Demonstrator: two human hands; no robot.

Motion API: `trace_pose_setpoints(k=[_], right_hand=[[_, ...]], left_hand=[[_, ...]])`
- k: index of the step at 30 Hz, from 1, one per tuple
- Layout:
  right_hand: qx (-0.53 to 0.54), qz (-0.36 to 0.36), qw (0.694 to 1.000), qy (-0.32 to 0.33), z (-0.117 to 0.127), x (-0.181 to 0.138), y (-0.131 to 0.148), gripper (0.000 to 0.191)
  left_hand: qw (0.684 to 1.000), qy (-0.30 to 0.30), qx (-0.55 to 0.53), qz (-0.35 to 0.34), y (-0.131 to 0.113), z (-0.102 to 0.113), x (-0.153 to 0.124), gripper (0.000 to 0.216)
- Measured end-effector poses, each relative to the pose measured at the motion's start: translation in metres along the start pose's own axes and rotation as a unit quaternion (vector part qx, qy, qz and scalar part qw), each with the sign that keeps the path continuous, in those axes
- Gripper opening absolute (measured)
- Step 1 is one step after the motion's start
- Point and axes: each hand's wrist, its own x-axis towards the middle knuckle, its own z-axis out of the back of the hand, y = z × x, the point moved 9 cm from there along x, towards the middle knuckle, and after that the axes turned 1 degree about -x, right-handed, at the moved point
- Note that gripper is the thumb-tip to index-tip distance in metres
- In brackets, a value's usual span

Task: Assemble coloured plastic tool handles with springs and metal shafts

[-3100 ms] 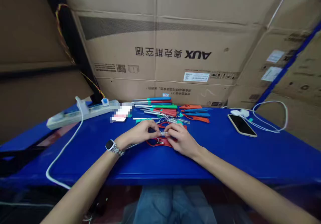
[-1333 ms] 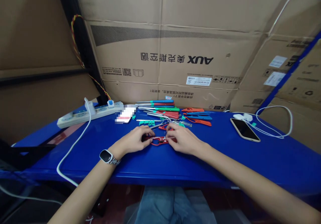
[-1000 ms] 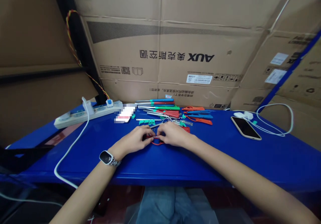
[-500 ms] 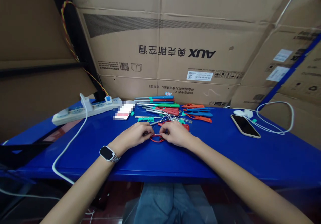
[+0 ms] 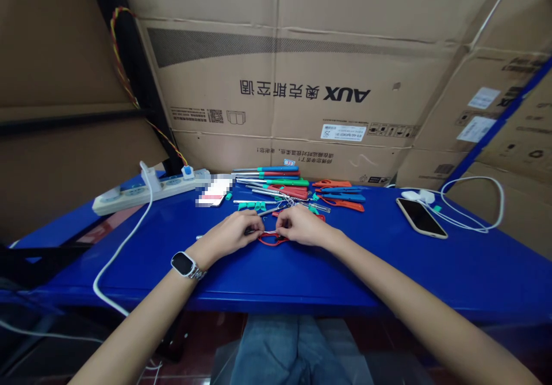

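While the left hand point(image 5: 237, 231) and right hand point(image 5: 299, 225) closely pinch the white strand point(image 5: 270, 232), I would keep it straight, unforced.

Small workshop corner: cardboard wall point(image 5: 302, 114), blue worktable point(image 5: 371, 264), power strip point(image 5: 169, 186), coloured-handled implements point(image 5: 293, 182).

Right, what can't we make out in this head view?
Head view:
Red looped plastic-looking piece: partly hidden by right hand.
Anything inside left hand: hidden by its grip.
White rectangular item: details masked by pixelation.
Brown cardboard panel: top cut off by picture edge.
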Motion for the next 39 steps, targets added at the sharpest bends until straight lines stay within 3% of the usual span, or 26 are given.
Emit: trace_pose_setpoints(k=[6,13,27,39], right_hand=[[-0.005,-0.003,1.0,0.023,0.0,0.001,0.003,0.017],[-0.022,-0.025,0.999,0.005,0.002,0.0,0.002,0.015],[-0.07,0.019,0.997,0.011,0.002,-0.005,0.01,0.015],[0.009,-0.035,0.999,0.001,-0.001,0.0,-0.005,0.014]], left_hand=[[0.999,0.0,0.029,-0.02,-0.007,0.0,-0.005,0.021],[0.996,0.001,0.075,-0.046,-0.012,0.001,-0.011,0.021],[0.987,-0.01,0.155,-0.05,-0.027,-0.002,-0.02,0.027],[0.983,-0.015,0.174,-0.064,-0.019,-0.005,-0.025,0.03]])
